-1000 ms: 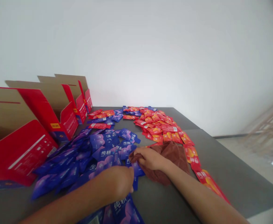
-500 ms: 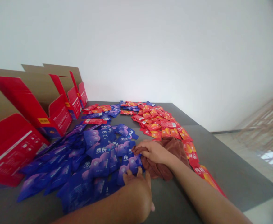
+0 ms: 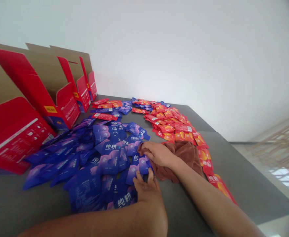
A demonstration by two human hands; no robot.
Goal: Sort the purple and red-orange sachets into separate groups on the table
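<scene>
My right hand [image 3: 159, 154] has its fingers closed round the edge of a crumpled brown cloth [image 3: 187, 156]. A small blue-purple pouch [image 3: 144, 164] lies just left of the cloth's gathered end, at the right edge of a heap of similar blue pouches [image 3: 111, 156]. Below it, my left hand [image 3: 148, 189] rests with fingers spread, the tips against the lower edge of the pouches. Nothing is visibly gripped in that hand. The cloth's far side lies against a band of red-orange pouches [image 3: 169, 115].
Several open red cardboard boxes [image 3: 66, 105] stand in a row on the left, flaps up. Mixed red and blue pouches [image 3: 106, 103] lie at the back of the grey table [image 3: 233, 168]. A white wall [image 3: 159, 49] rises behind the table.
The view has tilted down, so the boxes and pouches sit higher in the picture. My left wrist has bent, turning the hand more upright. My right hand keeps its hold on the cloth.
</scene>
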